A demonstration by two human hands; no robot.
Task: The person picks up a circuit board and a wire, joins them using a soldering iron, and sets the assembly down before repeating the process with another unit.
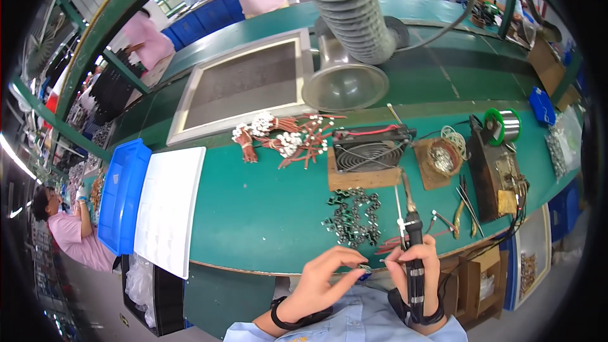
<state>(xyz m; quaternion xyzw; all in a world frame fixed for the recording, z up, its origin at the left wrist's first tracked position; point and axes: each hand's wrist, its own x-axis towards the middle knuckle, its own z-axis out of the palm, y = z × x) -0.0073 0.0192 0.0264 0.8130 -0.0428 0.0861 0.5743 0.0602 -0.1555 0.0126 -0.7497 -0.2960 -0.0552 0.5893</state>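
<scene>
At the far left of the green bench [253, 209] a blue plastic bin [123, 193] overhangs the edge; what lies inside cannot be told. Just beside it lies a flat white tray [170, 206] with a faint grid of shallow pockets. Further back a shallow metal-framed tray [244, 82] holds a dark mesh surface.

In front of it sprawls a loose bundle of reddish-brown wire leads [288, 139] with white connector ends. A ribbed grey extraction hose [348, 9] hangs down into a metal funnel hood [345, 85]. Below sits a small black fan [368, 150] with a wire grille, on a brown board. Nearer the bench edge a heap of small dark metal components [351, 216] lies scattered.

The left hand [326, 278] pinches a small component [363, 270] between fingertips at the bench edge. The right hand [415, 266] is closed around a black soldering iron [411, 247], tip pointing away.

To the right are a brown holder with a wire-wool tip cleaner [443, 159], pliers and tweezers [462, 206], a solder spool [503, 125] with green flanges, and a dark brown iron stand [500, 177].
</scene>
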